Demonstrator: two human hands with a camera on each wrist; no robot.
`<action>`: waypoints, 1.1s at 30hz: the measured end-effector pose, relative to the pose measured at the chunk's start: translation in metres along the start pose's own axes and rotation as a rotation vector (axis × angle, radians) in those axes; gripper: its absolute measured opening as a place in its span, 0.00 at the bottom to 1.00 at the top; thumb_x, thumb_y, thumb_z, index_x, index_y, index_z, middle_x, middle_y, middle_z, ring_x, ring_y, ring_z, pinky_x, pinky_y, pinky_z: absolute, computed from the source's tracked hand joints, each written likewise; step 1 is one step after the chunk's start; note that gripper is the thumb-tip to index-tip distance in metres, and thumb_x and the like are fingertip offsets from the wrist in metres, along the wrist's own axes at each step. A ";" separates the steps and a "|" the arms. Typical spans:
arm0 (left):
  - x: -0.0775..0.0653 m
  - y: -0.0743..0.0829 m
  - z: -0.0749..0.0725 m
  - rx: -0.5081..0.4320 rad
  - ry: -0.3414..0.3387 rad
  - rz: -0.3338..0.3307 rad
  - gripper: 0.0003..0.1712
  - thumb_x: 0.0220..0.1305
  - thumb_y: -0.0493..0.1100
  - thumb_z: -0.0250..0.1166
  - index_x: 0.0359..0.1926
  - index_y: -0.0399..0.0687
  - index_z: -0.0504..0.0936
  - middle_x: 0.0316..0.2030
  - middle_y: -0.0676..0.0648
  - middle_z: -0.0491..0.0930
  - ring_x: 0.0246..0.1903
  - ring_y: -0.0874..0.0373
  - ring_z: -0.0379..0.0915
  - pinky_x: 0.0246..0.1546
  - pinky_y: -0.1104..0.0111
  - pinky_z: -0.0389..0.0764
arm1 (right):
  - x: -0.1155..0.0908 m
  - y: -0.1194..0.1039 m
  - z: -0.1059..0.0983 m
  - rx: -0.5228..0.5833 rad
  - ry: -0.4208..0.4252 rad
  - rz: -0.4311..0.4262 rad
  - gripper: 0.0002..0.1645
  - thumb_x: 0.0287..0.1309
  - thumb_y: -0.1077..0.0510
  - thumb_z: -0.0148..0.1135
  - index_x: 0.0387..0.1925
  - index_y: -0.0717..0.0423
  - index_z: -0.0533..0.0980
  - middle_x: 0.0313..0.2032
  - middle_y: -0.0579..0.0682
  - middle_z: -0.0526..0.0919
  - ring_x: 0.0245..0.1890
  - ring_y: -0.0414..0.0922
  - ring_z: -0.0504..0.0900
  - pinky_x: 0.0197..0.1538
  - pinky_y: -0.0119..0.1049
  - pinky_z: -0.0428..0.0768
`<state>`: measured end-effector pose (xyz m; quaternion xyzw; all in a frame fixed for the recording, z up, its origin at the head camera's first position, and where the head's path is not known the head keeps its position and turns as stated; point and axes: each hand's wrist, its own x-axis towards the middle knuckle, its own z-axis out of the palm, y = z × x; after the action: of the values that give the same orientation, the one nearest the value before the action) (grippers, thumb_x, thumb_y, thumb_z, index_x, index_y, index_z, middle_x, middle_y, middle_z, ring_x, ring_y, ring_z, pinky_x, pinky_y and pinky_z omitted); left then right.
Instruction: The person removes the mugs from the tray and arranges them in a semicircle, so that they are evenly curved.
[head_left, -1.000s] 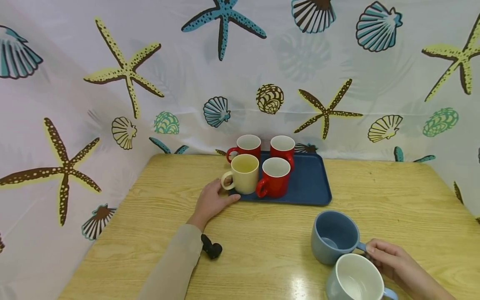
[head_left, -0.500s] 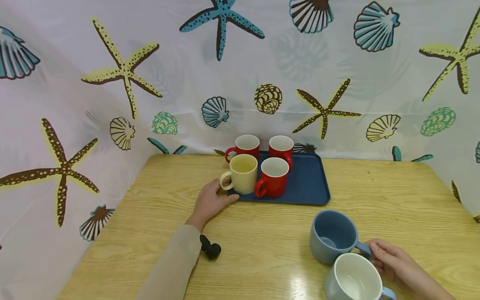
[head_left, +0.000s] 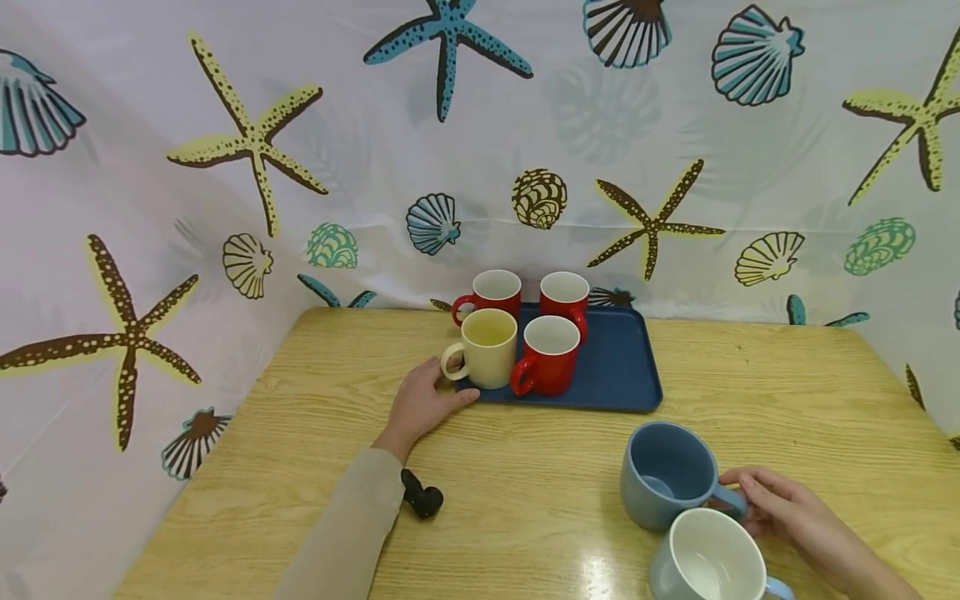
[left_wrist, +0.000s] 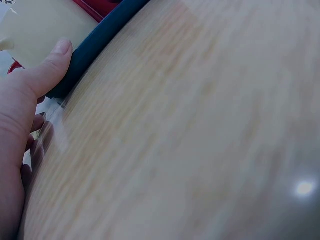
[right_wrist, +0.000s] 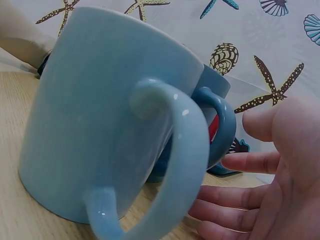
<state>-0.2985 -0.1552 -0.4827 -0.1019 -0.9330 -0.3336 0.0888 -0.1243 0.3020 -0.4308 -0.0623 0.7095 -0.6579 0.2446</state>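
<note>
My left hand (head_left: 422,405) holds the front left corner of a dark blue tray (head_left: 618,367), the thumb (left_wrist: 59,55) lying on its rim. Just beside the fingers stands a cream mug (head_left: 491,358) on the tray. To its right is a red mug (head_left: 555,367). My right hand (head_left: 783,508) is at the handle of a blue mug (head_left: 648,492), its fingers loosely extended and apart from the thumb. Whether a fingertip touches the handle I cannot tell. Nearer to me stands a light blue mug (right_wrist: 100,110) with a pale inside, close against the blue one.
Two more red mugs, one at the back left (head_left: 501,285) and one at the back right (head_left: 566,287), stand on the tray. Beside my left sleeve (head_left: 348,525) a small black object (head_left: 426,502) shows. A seashell-print curtain (head_left: 480,183) hangs behind the wooden table (head_left: 517,500).
My right fingers have loosened from the blue mug's handle, which now shows more fully. The hand has shifted slightly up. The left hand, tray and mugs stay as they were.
</note>
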 end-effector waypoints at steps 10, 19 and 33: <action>0.001 -0.004 0.003 0.006 0.013 0.009 0.36 0.36 0.72 0.58 0.48 0.61 0.72 0.44 0.58 0.70 0.48 0.57 0.62 0.50 0.58 0.59 | 0.010 -0.007 -0.006 -0.068 0.015 -0.030 0.19 0.63 0.50 0.37 0.49 0.52 0.68 0.40 0.53 0.77 0.36 0.42 0.75 0.38 0.40 0.74; 0.002 -0.005 0.003 0.006 0.019 0.017 0.36 0.36 0.72 0.58 0.47 0.61 0.72 0.42 0.59 0.70 0.47 0.58 0.63 0.50 0.59 0.60 | 0.020 -0.012 -0.010 -0.097 0.000 -0.058 0.20 0.64 0.50 0.36 0.50 0.56 0.65 0.42 0.55 0.76 0.41 0.47 0.75 0.41 0.38 0.73; 0.002 -0.005 0.002 0.022 0.004 0.017 0.39 0.35 0.74 0.56 0.48 0.60 0.71 0.44 0.56 0.70 0.48 0.55 0.63 0.50 0.57 0.60 | 0.039 -0.030 -0.013 -0.220 0.050 -0.059 0.30 0.62 0.48 0.40 0.54 0.69 0.58 0.44 0.61 0.73 0.39 0.50 0.76 0.40 0.43 0.74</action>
<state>-0.3015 -0.1573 -0.4863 -0.1083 -0.9354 -0.3229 0.0948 -0.1714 0.2942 -0.4118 -0.0934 0.7811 -0.5844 0.1990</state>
